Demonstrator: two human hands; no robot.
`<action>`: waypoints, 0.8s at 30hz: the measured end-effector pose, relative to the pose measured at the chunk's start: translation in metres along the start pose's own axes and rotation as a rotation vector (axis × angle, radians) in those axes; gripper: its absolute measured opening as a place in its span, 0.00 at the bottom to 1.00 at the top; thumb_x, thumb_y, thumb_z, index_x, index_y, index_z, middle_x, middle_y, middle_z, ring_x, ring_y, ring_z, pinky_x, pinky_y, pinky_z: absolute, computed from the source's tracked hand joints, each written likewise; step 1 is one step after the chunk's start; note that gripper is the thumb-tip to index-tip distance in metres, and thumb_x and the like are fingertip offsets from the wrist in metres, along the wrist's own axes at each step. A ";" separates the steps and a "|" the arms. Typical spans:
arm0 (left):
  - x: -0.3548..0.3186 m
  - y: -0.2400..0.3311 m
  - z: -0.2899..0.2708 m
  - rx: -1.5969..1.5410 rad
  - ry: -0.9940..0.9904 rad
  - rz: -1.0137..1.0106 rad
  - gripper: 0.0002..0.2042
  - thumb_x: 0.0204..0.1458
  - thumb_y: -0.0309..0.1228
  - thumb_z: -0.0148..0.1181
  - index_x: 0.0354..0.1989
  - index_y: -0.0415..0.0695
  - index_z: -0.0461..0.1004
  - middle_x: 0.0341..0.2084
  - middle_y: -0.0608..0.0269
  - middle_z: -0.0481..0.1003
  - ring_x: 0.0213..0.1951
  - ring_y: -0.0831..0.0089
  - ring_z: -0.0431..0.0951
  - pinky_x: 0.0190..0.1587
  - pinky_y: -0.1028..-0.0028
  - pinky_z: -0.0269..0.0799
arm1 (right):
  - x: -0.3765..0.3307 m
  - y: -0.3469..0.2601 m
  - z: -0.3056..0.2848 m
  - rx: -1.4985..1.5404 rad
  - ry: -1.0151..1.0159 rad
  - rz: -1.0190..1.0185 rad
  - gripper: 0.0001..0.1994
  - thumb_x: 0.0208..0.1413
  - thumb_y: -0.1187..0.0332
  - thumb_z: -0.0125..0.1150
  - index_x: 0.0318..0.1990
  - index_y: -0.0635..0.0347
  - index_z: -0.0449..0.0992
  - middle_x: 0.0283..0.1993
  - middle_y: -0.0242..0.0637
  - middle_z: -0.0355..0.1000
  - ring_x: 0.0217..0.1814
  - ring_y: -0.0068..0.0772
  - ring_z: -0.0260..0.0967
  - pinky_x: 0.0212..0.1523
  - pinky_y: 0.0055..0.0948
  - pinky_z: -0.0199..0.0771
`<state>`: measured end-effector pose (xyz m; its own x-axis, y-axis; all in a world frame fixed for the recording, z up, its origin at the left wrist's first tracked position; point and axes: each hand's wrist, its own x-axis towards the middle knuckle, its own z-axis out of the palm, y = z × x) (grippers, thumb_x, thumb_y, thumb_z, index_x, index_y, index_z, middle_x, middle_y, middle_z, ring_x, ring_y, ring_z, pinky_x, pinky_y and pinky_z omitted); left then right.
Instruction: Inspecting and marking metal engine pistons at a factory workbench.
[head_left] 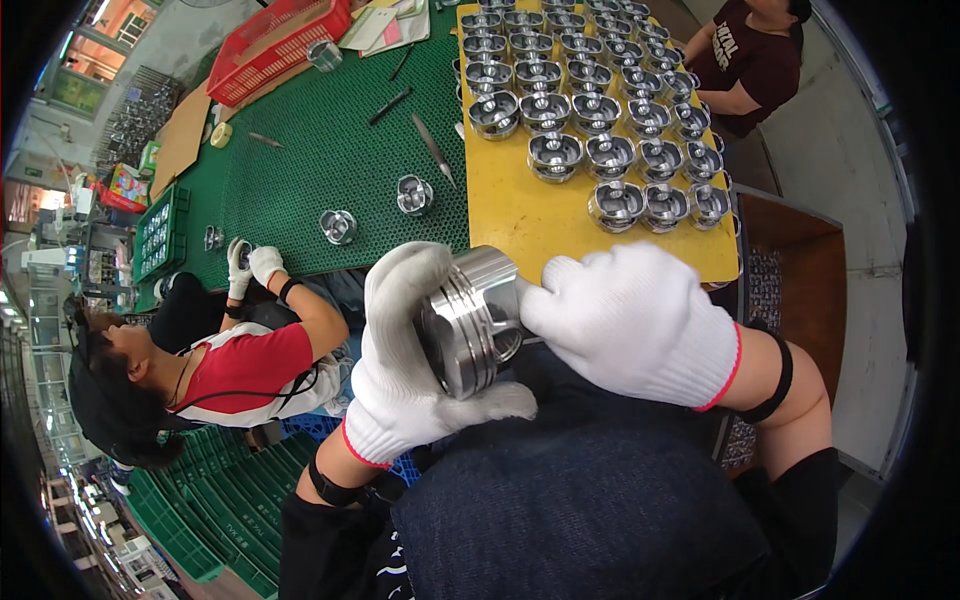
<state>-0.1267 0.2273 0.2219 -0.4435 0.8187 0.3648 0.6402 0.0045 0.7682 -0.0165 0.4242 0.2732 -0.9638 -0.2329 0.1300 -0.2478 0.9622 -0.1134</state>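
A shiny metal engine piston [474, 322] with ring grooves is held on its side in front of me. My left hand [395, 345], in a white knit glove, wraps round its grooved end, the thumb stretched along the near side. My right hand [625, 325], gloved the same way, is closed, its fingertips at the piston's right edge. Whatever those curled fingers hold, if anything, is hidden. Beyond my hands, two more pistons, one [339, 227] and another [414, 195], stand on the green textured mat [330, 165].
Many pistons stand in rows on a yellow board [500, 215] at the right. A pointed metal tool [434, 152], a black pen-like stick [390, 105] and a red crate [275, 50] are on the table. At the left a gloved co-worker [250, 365] handles a part; another person [745, 60] is far right.
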 end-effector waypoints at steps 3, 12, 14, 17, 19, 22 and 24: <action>0.011 0.012 -0.006 0.219 0.021 0.143 0.58 0.23 0.55 0.76 0.62 0.43 0.46 0.53 0.46 0.56 0.53 0.59 0.66 0.52 0.63 0.68 | 0.002 0.000 0.013 0.437 -0.123 0.131 0.13 0.53 0.68 0.50 0.46 0.54 0.74 0.29 0.42 0.72 0.29 0.42 0.74 0.28 0.36 0.76; -0.005 -0.057 0.016 -0.398 0.347 -0.276 0.46 0.37 0.48 0.72 0.62 0.42 0.51 0.54 0.56 0.62 0.45 0.59 0.72 0.48 0.60 0.73 | 0.018 0.014 0.068 0.701 0.135 0.290 0.15 0.54 0.70 0.50 0.50 0.55 0.73 0.41 0.45 0.74 0.42 0.45 0.73 0.44 0.34 0.74; -0.013 -0.094 0.005 -1.202 0.479 -0.559 0.32 0.54 0.50 0.54 0.59 0.41 0.55 0.49 0.49 0.67 0.47 0.56 0.73 0.47 0.61 0.75 | -0.003 0.029 0.091 0.679 0.205 0.482 0.14 0.54 0.73 0.52 0.49 0.59 0.74 0.43 0.46 0.75 0.44 0.45 0.73 0.45 0.33 0.73; -0.049 -0.174 -0.010 -1.388 0.671 -0.876 0.21 0.61 0.44 0.46 0.57 0.45 0.62 0.48 0.55 0.71 0.48 0.60 0.74 0.44 0.61 0.77 | -0.035 0.029 0.101 0.824 -0.010 0.737 0.16 0.55 0.74 0.51 0.51 0.62 0.73 0.37 0.43 0.76 0.37 0.32 0.75 0.42 0.26 0.73; -0.084 -0.248 0.001 -1.273 0.744 -1.013 0.17 0.60 0.40 0.48 0.54 0.48 0.65 0.44 0.62 0.73 0.45 0.65 0.75 0.39 0.63 0.78 | -0.056 0.020 0.112 0.813 -0.076 0.850 0.16 0.54 0.71 0.51 0.50 0.62 0.74 0.37 0.41 0.77 0.38 0.29 0.75 0.44 0.25 0.72; -0.086 -0.297 0.019 -0.957 0.772 -1.362 0.12 0.61 0.38 0.46 0.50 0.55 0.69 0.39 0.69 0.74 0.35 0.74 0.76 0.25 0.73 0.76 | -0.071 0.011 0.125 0.762 -0.087 0.937 0.15 0.54 0.69 0.53 0.49 0.61 0.75 0.46 0.45 0.75 0.49 0.37 0.74 0.51 0.29 0.72; -0.081 -0.341 0.026 -0.925 0.751 -1.402 0.10 0.61 0.36 0.43 0.48 0.57 0.69 0.36 0.71 0.74 0.31 0.76 0.76 0.22 0.76 0.73 | -0.062 0.008 0.122 0.693 -0.086 1.000 0.15 0.54 0.68 0.54 0.48 0.59 0.75 0.46 0.45 0.75 0.49 0.39 0.73 0.52 0.31 0.71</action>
<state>-0.2930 0.1741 -0.0830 -0.6031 0.0917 -0.7924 -0.7968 -0.1159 0.5930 0.0296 0.4289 0.1438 -0.7568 0.5332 -0.3781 0.6322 0.4499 -0.6308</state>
